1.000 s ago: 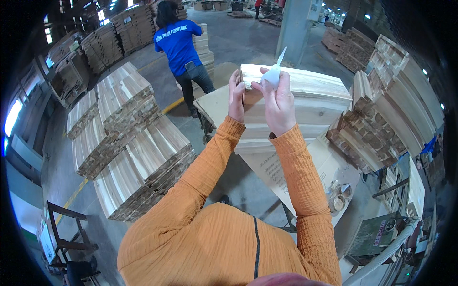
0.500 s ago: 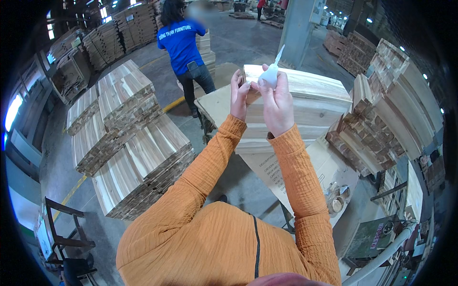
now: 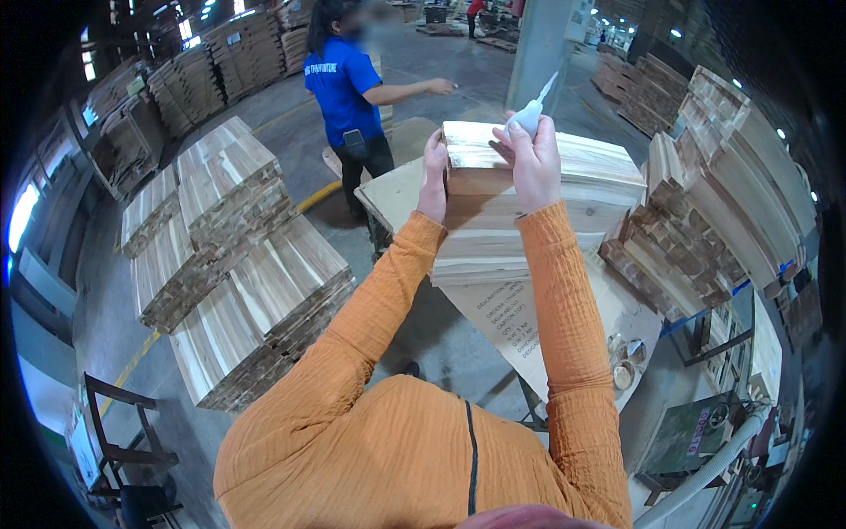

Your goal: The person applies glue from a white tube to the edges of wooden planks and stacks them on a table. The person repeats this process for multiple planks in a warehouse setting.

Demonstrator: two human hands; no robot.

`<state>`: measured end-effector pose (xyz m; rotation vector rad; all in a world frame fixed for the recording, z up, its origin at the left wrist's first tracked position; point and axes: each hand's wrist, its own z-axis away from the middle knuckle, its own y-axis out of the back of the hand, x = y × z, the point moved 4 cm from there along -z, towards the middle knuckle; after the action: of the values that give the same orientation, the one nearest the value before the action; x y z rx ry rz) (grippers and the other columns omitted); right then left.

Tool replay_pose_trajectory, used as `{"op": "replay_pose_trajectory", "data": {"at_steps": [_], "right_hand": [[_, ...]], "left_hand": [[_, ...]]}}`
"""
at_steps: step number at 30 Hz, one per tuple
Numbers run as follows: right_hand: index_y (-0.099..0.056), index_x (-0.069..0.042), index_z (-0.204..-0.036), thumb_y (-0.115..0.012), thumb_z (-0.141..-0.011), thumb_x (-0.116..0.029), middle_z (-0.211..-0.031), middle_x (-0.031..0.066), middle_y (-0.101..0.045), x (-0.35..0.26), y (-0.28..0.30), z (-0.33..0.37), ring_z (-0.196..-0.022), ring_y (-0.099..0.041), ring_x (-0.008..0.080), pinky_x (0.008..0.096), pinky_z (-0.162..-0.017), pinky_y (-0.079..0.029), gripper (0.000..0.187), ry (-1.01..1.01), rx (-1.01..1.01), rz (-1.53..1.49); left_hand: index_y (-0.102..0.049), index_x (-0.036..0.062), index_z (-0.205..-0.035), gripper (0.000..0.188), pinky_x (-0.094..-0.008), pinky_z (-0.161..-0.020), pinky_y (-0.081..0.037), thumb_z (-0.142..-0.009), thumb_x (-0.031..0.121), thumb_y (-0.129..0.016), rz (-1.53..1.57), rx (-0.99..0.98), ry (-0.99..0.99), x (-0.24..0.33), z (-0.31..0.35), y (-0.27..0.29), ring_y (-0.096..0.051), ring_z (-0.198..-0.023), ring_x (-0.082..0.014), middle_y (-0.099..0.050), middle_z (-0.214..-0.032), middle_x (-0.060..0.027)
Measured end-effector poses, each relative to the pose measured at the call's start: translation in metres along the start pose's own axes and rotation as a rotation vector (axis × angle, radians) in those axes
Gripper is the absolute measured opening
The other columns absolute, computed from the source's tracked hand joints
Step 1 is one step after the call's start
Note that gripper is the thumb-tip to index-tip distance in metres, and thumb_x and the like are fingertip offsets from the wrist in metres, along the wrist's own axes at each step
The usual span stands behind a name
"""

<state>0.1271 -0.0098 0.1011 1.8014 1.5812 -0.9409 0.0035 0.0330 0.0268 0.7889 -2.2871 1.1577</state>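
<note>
My right hand (image 3: 535, 167) is closed around a small white squeeze bottle (image 3: 527, 116). The bottle's thin tapered nozzle points up and to the right, above the top wooden board. Beneath it lies a stack of pale wooden boards (image 3: 564, 189), the uppermost board (image 3: 599, 160) bright along its top face. My left hand (image 3: 433, 181) rests against the left end of that board, its fingers stretched upward and partly hidden by the wood.
A printed cardboard sheet (image 3: 493, 322) lies under the stack, with small round containers (image 3: 624, 375) on its right part. Board piles stand left (image 3: 264, 300) and right (image 3: 749, 194). A co-worker in blue (image 3: 344, 93) stands beyond the table's left corner, one arm stretched rightward.
My right hand has moved right with the bottle, away from my left hand, and the nozzle tilts further right. My left hand now lies against the board's end. The co-worker has turned and extended an arm.
</note>
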Motion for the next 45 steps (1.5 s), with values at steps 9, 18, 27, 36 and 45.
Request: {"op": "replay_pose_trajectory", "data": {"at_steps": [9,18,27,36,45], "right_hand": [[-0.044,0.002,-0.099,-0.051,-0.092,-0.015,-0.094,0.0114,-0.059,0.007,0.003,-0.002,-0.086,-0.062,0.0166,0.0293,-0.069,-0.055,0.019,0.001,0.129,-0.076],[-0.045,0.002,-0.099,-0.051,-0.092,-0.013,-0.091,0.0110,-0.060,0.009,0.003,-0.003,-0.083,-0.063,0.0155,0.0290,-0.068,-0.054,0.017,-0.007,0.121,-0.108],[-0.050,0.002,-0.098,-0.056,-0.090,-0.015,-0.078,0.0067,-0.060,0.002,0.018,-0.016,-0.066,-0.059,0.0102,0.0235,-0.059,-0.051,0.020,-0.003,-0.092,-0.031],[-0.059,-0.005,-0.087,-0.065,-0.085,-0.029,-0.063,-0.0047,-0.049,0.001,0.036,-0.037,-0.052,-0.040,0.0017,0.0212,-0.057,-0.046,0.024,-0.206,-0.124,-0.209],[-0.061,-0.007,-0.085,-0.068,-0.083,-0.025,-0.063,-0.0060,-0.049,0.011,0.010,-0.038,-0.050,-0.038,0.0022,0.0238,-0.060,-0.046,0.019,-0.256,-0.087,-0.329]], "left_hand": [[-0.019,-0.0032,-0.138,0.077,-0.0344,-0.103,-0.032,-0.079,0.034,-0.052,-0.223,-0.023,0.079,0.016,0.002,-0.006,-0.039,-0.123,-0.0242,-0.037,-0.131,-0.0180],[-0.016,-0.0025,-0.139,0.073,-0.0349,-0.105,-0.030,-0.082,0.030,-0.049,-0.061,-0.054,0.125,0.007,-0.001,-0.002,-0.037,-0.125,-0.0247,-0.036,-0.133,-0.0157],[-0.019,-0.0022,-0.140,0.090,-0.0352,-0.106,-0.028,-0.072,0.017,-0.074,-0.695,0.014,-0.278,-0.020,0.011,0.024,-0.035,-0.127,-0.0264,-0.033,-0.136,-0.0166],[-0.027,-0.0032,-0.137,0.088,-0.0351,-0.103,-0.032,-0.069,0.020,-0.078,-0.631,0.080,-0.277,-0.026,0.011,0.028,-0.040,-0.124,-0.0271,-0.040,-0.132,-0.0186],[-0.026,-0.0026,-0.137,0.087,-0.0346,-0.103,-0.032,-0.068,0.014,-0.076,-0.657,0.078,-0.284,-0.020,0.015,0.025,-0.040,-0.124,-0.0260,-0.040,-0.132,-0.0179]]}}
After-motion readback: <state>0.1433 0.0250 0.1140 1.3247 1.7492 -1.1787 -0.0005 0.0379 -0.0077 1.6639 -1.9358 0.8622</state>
